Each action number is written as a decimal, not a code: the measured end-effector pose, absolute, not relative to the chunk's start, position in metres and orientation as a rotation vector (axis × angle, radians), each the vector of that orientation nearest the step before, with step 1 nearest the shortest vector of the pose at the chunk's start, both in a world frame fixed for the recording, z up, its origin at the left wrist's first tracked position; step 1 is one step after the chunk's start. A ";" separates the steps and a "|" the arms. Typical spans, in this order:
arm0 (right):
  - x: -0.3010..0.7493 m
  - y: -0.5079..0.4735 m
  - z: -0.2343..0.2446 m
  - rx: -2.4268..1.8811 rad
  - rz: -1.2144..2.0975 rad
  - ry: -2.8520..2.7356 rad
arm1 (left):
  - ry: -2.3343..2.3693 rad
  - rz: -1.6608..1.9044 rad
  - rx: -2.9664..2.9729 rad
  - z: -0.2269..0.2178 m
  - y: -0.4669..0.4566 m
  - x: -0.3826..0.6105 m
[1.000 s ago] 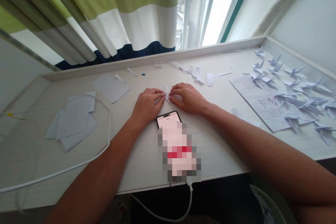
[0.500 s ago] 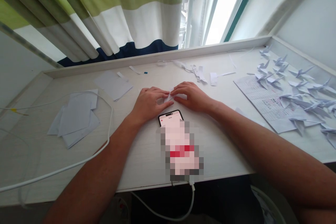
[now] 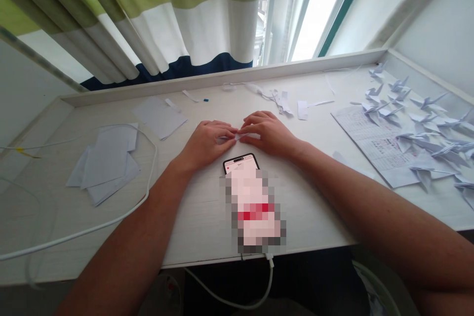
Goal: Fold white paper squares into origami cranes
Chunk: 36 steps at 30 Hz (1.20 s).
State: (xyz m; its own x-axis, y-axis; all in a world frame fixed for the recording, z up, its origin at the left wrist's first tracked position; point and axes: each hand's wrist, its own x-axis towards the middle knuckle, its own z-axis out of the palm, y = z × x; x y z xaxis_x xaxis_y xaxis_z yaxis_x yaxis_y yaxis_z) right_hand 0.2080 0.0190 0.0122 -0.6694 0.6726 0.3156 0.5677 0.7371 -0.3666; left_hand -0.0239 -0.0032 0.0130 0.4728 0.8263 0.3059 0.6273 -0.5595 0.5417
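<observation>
Slipping mostly from my remote view since a second ago, the folded paper is showing one white sliver mid-surface, left hand and right hand pinching it together. Paper cranes are crowding the pale desk's right edge; a curtain is hanging beyond.

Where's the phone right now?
In the head view, the phone lies just right of centre, lower half, on the desk near its front edge, closer to the wearer than the left hand and right hand.

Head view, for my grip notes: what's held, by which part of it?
Left hand and right hand hold a paper piece; exactly where is hidden.
</observation>
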 end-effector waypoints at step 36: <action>0.189 0.026 0.008 -1.103 0.843 -2.040 | 1.292 1.031 1.723 0.004 0.003 -0.013</action>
